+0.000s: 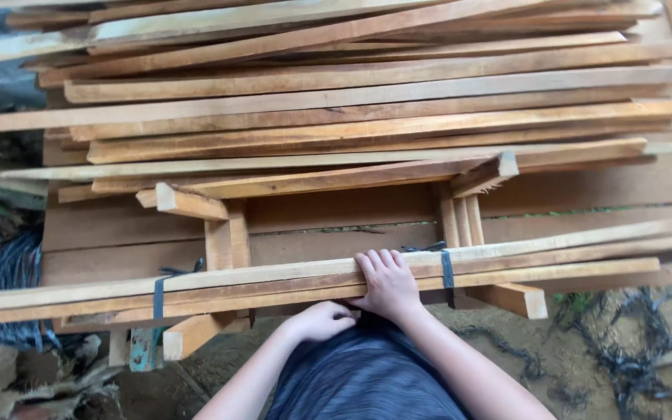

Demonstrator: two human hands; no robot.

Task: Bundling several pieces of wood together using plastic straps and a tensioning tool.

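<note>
Nearest of all is the person's blue striped shirt (363, 377), with both bare arms reaching out from it.

The left hand (322, 320) sits low, just under the near edge of the bundle (274, 281). Its fingers look curled in, but I cannot tell if they grip anything, because the wood hides them.

The right hand (386, 284) lies on top of the bundle. Its fingers are bent over the top slat and its thumb goes under the near edge, so it has hold of the wood from above. One hand under and one on top is a good way to keep long thin wood from sliding.

The bundle is a few long slats lying flat, running left to right, right in front of the person. 2 dark straps hold the slats together so they stay as 1 pack. The left strap (159, 297) is well left of the hands. The right strap (447, 269) is just beside the right hand.

The bundle rests on short wood blocks (227, 243), which keep it up off the ground.

Farther away is a big pile (367, 101) of loose slats. They lie flat, mostly side by side, some crossing at a slant.

On the right, near the ground, lie dark scraps (631, 365) in the dirt.
</note>
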